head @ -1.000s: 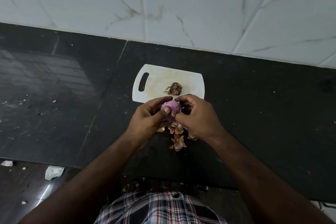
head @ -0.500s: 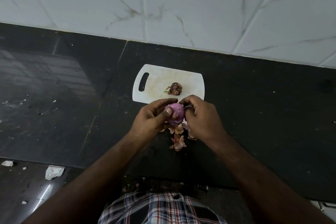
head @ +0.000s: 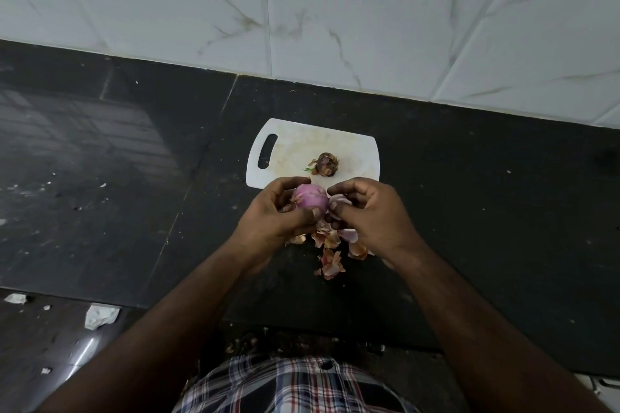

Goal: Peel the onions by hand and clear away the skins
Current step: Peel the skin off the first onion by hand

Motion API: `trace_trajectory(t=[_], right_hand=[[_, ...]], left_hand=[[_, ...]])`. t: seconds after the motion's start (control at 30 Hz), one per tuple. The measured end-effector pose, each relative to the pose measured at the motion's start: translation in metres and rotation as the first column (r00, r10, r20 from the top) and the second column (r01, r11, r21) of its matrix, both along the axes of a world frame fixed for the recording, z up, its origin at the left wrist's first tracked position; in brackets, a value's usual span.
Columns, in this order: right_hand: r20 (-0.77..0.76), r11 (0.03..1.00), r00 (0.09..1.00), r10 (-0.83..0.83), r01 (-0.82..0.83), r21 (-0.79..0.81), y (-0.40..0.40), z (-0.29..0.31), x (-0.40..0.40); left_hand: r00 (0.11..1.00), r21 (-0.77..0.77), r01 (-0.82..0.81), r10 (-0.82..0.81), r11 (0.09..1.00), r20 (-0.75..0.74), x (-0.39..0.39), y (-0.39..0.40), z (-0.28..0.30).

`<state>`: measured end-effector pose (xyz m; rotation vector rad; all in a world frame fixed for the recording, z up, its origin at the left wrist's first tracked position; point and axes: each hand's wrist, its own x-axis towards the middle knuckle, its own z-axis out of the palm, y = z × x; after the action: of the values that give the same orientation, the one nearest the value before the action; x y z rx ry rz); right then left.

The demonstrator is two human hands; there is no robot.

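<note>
My left hand [head: 280,214] grips a purple onion [head: 310,199] just in front of the white cutting board [head: 292,147]. Beside it, my right hand [head: 372,216] pinches a pale strip of skin [head: 339,202] pulled off the onion's right side. A second onion [head: 324,164], still in its brown skin, lies on the board. A pile of loose onion skins [head: 330,245] lies on the black counter under my hands, partly hidden by them.
The black stone counter [head: 486,211] runs left and right, with a white tiled wall [head: 335,10] behind it. Its front edge is near my checked shirt [head: 288,386]. White scraps [head: 99,315] lie on the floor at the lower left.
My right hand has drawn away to the right, peeling a strip of skin off the onion. More of the onion's purple surface shows. My left hand turned it slightly.
</note>
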<state>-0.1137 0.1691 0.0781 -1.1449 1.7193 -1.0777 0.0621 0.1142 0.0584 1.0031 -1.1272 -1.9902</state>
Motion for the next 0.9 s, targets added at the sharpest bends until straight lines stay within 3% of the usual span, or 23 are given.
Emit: trace_trajectory(t=[0.1, 0.2, 0.4, 0.5, 0.7, 0.9], right_hand=[[-0.1, 0.999, 0.994, -0.035, 0.037, 0.015, -0.003, -0.005, -0.004], [-0.281, 0.995, 0.957, 0.074, -0.054, 0.078, -0.002, -0.008, -0.01], [-0.152, 0.988, 0.977, 0.151, -0.146, 0.047, -0.003, 0.011, -0.007], [-0.328, 0.965, 0.908, 0.259, -0.261, 0.038, -0.005, 0.019, -0.007], [-0.414, 0.936, 0.846, 0.336, -0.347, 0.05, -0.008, 0.024, -0.009], [-0.524, 0.945, 0.809, 0.266, -0.325, -0.023, -0.005, 0.019, 0.003]], left_hand=[[0.999, -0.002, 0.043, -0.043, 0.999, -0.027, 0.003, -0.001, 0.0], [0.999, -0.026, 0.048, -0.048, 0.998, 0.009, 0.006, -0.003, -0.004], [0.981, -0.198, 0.108, -0.072, 0.974, 0.178, 0.007, -0.006, -0.006], [0.971, -0.24, 0.156, -0.105, 0.958, 0.215, 0.005, -0.006, -0.003], [0.953, -0.279, 0.215, -0.138, 0.936, 0.271, 0.007, -0.006, -0.001], [0.945, -0.353, 0.228, -0.119, 0.907, 0.304, 0.007, -0.004, 0.0]])
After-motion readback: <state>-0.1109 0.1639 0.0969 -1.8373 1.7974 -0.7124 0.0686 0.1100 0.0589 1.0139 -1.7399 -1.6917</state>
